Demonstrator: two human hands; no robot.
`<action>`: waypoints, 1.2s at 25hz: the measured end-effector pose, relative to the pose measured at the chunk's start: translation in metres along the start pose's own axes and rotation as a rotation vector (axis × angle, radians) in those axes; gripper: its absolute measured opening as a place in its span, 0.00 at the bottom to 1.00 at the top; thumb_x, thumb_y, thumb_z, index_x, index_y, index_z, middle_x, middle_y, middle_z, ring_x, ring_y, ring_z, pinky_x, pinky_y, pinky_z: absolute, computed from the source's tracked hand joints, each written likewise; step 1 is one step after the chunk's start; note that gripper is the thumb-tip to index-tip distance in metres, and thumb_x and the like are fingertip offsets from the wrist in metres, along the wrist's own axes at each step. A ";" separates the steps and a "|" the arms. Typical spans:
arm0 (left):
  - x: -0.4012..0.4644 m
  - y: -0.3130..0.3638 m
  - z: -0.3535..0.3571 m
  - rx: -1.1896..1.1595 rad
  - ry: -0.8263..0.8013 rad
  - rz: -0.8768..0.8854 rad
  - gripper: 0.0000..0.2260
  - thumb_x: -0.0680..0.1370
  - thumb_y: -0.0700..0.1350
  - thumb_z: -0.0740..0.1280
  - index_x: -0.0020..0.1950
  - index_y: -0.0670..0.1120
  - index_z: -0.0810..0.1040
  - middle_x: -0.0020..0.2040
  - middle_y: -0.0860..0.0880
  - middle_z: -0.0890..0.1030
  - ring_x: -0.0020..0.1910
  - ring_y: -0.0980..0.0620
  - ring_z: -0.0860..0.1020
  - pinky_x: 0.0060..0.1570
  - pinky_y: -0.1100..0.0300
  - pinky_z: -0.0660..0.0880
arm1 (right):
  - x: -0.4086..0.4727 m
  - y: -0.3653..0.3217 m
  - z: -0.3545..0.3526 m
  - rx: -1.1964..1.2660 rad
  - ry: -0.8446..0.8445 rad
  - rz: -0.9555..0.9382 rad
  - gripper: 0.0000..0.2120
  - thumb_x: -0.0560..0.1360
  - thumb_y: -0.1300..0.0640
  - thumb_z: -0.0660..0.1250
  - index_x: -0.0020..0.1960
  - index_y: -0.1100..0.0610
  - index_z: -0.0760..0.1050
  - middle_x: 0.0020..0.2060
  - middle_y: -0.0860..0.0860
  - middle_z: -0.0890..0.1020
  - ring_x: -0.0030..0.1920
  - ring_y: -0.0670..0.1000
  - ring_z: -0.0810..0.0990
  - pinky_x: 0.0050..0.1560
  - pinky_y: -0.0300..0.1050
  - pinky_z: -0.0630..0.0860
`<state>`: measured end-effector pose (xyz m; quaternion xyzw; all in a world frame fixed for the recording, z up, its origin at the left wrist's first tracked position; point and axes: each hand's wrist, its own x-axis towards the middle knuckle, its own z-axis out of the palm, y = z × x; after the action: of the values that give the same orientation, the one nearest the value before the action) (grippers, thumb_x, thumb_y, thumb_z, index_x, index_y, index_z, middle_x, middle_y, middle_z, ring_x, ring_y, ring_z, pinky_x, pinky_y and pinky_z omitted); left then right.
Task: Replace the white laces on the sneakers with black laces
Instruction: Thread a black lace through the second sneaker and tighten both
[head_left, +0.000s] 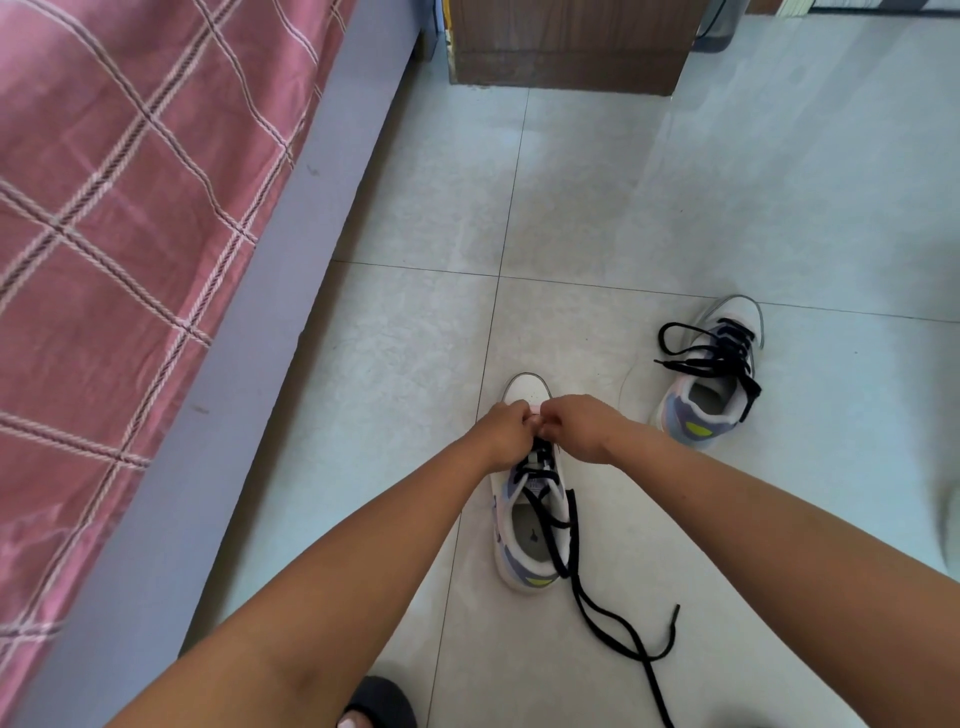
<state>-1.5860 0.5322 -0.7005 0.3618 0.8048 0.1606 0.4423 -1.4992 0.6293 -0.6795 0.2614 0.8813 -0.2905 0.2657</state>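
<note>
A white and blue sneaker (524, 540) stands on the tiled floor in front of me, toe pointing away. A black lace (613, 623) runs through its eyelets, and its loose ends trail over the heel onto the floor to the right. My left hand (506, 431) and my right hand (576, 423) meet over the front eyelets, fingers curled, pinching the lace there. What the fingertips hold is partly hidden. A second sneaker (711, 395) with a black lace (706, 353) threaded and loose sits to the right.
A bed with a pink checked cover (114, 234) and grey frame (291, 270) runs along the left. A wooden cabinet (571, 47) stands at the back. A black slipper (382, 704) on a foot shows at the bottom edge.
</note>
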 end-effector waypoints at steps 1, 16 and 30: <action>0.000 0.000 0.001 -0.024 -0.015 -0.008 0.15 0.83 0.47 0.52 0.55 0.38 0.72 0.58 0.38 0.73 0.47 0.46 0.72 0.45 0.57 0.66 | -0.002 0.004 0.002 0.085 0.003 -0.020 0.08 0.80 0.56 0.57 0.44 0.58 0.69 0.39 0.51 0.73 0.43 0.52 0.71 0.43 0.44 0.68; -0.016 -0.017 0.006 -0.269 0.259 0.053 0.08 0.81 0.47 0.59 0.44 0.45 0.68 0.45 0.48 0.71 0.38 0.54 0.69 0.36 0.64 0.66 | -0.022 0.009 0.033 0.414 0.310 0.014 0.08 0.79 0.53 0.61 0.47 0.57 0.66 0.32 0.52 0.74 0.33 0.51 0.71 0.36 0.45 0.66; -0.022 -0.004 0.000 -0.331 -0.048 -0.022 0.10 0.77 0.37 0.65 0.38 0.47 0.70 0.36 0.50 0.73 0.35 0.53 0.71 0.33 0.67 0.70 | -0.036 -0.028 0.000 -0.276 0.031 0.059 0.14 0.78 0.64 0.56 0.61 0.54 0.70 0.52 0.54 0.78 0.43 0.54 0.72 0.41 0.44 0.66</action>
<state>-1.5804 0.5134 -0.6895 0.2791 0.7604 0.2774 0.5168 -1.4898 0.5988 -0.6470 0.2528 0.9088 -0.1545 0.2938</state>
